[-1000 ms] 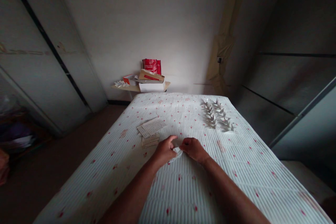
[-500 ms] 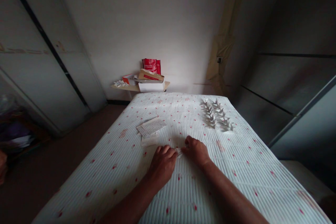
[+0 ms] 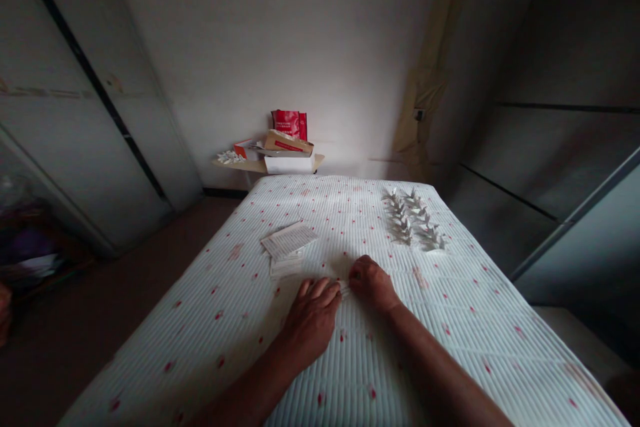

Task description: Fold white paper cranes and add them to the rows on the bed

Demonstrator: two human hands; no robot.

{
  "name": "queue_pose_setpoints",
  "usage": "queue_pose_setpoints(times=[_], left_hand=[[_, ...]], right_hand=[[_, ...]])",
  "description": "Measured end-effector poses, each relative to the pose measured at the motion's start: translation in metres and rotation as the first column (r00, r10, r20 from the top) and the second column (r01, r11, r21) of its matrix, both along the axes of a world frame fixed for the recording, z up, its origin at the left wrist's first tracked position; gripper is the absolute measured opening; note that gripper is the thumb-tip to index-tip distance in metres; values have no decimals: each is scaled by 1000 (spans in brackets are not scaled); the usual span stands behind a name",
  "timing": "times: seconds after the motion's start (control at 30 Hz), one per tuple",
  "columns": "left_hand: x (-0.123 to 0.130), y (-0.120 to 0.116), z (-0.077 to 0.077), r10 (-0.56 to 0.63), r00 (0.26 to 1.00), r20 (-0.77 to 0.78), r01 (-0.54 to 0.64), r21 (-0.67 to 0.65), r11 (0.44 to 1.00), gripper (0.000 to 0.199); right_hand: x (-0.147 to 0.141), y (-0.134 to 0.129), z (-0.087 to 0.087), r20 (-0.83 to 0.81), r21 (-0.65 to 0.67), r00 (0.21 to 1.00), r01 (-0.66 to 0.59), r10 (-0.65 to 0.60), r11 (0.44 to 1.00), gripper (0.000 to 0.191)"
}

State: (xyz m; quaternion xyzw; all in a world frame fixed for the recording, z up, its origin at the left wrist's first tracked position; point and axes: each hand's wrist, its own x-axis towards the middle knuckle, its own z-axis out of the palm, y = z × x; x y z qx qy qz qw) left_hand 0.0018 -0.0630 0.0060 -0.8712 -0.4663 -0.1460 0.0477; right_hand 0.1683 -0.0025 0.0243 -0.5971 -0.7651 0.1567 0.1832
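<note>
The left hand (image 3: pixel 313 317) lies flat over a small white paper (image 3: pixel 344 289), hiding nearly all of it. Print on the paper stack (image 3: pixel 289 240) is too small to read. Both forearms run off the bottom edge.

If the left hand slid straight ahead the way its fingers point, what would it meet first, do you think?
Probably the small white paper piece at the left hand's fingertips, next to the right hand; depth is unclear.
</note>
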Motion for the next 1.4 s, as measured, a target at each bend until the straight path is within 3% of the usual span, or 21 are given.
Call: queue_pose_setpoints(times=[0.3, 0.57, 0.83, 1.0, 1.17, 1.27, 1.4], left_hand=[[3, -5, -4, 42, 998, 36, -42, 4, 999, 39], [5, -6, 4, 38, 997, 71, -37, -16, 999, 33], [0, -9, 8, 19, 993, 120, -13, -48, 999, 35], [-3, -8, 3, 0, 994, 110, 4, -38, 999, 40], [-13, 9, 8, -133, 986, 105, 139, -54, 989, 47], [-21, 27, 14, -263, 958, 114, 272, -68, 960, 44], [-28, 41, 15, -339, 929, 150, 353, -71, 933, 38]], right_hand=[[-12, -7, 2, 68, 13, 993, 95, -95, 995, 13], [-8, -5, 1, 104, 22, 990, 93, -95, 995, 7], [1, 3, -3, -3, 6, 997, 77, -76, 997, 5], [9, 3, -4, -176, 9, 984, -23, 24, 1000, 5], [14, -3, -2, -275, 11, 949, -160, 156, 987, 4], [11, -5, 0, -221, 8, 967, -125, 123, 992, 7], [6, -6, -2, -160, 5, 985, -69, 69, 998, 5]])
